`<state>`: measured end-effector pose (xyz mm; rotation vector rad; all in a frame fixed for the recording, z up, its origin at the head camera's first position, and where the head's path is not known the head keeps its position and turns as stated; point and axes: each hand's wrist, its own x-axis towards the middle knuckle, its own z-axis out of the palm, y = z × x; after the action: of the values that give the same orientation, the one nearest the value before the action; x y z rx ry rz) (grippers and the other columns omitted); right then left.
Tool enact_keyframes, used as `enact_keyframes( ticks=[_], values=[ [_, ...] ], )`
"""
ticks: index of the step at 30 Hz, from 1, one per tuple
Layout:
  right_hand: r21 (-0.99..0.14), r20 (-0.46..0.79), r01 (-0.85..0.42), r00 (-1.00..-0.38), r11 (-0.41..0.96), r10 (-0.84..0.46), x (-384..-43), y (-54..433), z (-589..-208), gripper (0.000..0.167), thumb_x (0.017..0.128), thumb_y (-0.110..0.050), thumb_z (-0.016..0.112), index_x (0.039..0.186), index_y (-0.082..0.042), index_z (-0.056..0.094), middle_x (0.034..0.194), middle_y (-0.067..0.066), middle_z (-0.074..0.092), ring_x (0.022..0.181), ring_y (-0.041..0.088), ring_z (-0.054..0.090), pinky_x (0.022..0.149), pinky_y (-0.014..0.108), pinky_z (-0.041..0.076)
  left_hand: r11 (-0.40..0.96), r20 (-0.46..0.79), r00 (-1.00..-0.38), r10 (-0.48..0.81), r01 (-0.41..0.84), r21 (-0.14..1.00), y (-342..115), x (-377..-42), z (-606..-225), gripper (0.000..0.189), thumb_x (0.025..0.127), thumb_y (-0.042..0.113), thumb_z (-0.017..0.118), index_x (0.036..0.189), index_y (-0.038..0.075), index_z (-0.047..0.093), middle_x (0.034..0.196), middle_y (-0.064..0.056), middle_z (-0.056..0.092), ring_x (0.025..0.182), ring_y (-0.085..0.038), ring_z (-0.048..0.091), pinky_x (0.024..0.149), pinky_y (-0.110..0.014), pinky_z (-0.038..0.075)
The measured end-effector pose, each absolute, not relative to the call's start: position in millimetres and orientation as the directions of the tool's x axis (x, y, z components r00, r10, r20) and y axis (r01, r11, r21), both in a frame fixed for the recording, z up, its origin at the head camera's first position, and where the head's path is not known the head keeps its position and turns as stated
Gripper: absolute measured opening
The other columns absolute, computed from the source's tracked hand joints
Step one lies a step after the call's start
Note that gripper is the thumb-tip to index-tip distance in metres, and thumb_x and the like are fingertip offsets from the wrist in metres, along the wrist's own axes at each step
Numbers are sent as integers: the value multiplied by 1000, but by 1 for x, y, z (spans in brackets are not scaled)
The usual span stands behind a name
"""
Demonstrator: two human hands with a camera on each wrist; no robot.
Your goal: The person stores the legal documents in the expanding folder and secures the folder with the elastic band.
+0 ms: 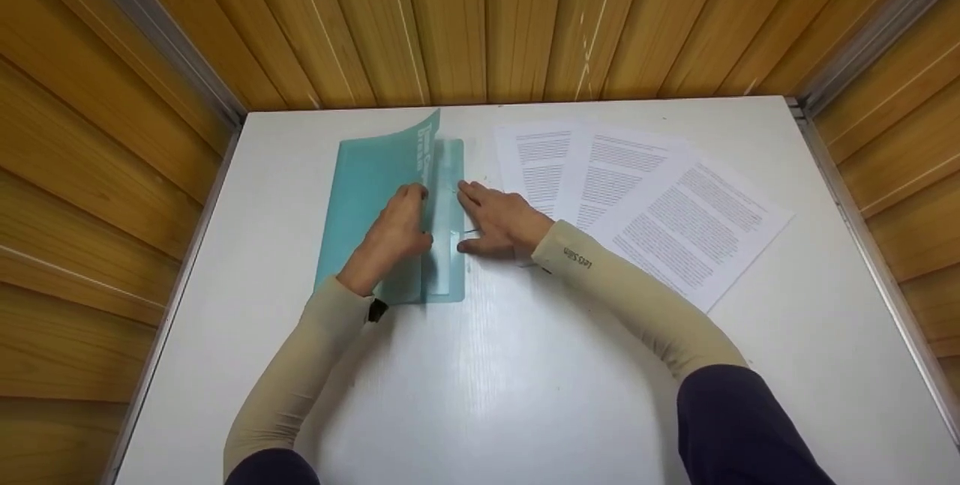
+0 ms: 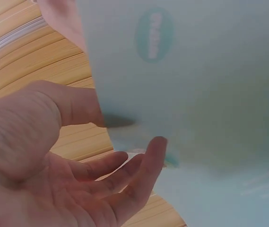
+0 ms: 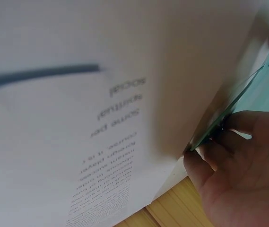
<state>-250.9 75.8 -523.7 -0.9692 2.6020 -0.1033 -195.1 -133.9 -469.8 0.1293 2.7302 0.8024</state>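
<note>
A teal, translucent folder (image 1: 367, 193) with white lettering lies on the white table, its front cover raised along the right side. My left hand (image 1: 397, 226) holds that cover near its free edge. In the left wrist view the left hand (image 2: 77, 156) has its thumb partly behind the cover (image 2: 195, 94), other fingers on the opposite side. My right hand (image 1: 499, 219) rests at the folder's right edge, thumb and fingers spread along it. In the right wrist view the right hand's fingertips (image 3: 198, 165) touch the thin green edge (image 3: 238, 97).
Several printed sheets (image 1: 697, 223) are fanned out at the right; the leftmost sheet (image 1: 544, 163) reaches close to the right hand. Text on a sheet (image 3: 110, 151) fills much of the right wrist view. Wooden panel walls (image 1: 517, 20) enclose the table (image 1: 480, 395) at back and sides.
</note>
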Motion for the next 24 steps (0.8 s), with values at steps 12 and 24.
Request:
enact_keyframes(
  ticks=[12,24],
  values=[
    [-210,-278,-638,-687,741,-671,-249,79,-526,105,99,-68,58,171,-6,13,181,9,7,166,28,15,128,46,30,799,-143,-981,132,20,600,-146,-180,-469,46,94,1,62,139,-6,58,133,-22,64,106,-33,65,91,-52,58],
    [-223,-275,-627,-695,747,-665,-250,79,-526,107,98,-71,56,172,-7,12,181,9,7,167,29,13,130,47,27,712,-105,-981,165,45,701,-162,-166,-470,45,101,6,70,143,-7,62,139,-26,67,107,-40,77,89,-54,62]
  ],
)
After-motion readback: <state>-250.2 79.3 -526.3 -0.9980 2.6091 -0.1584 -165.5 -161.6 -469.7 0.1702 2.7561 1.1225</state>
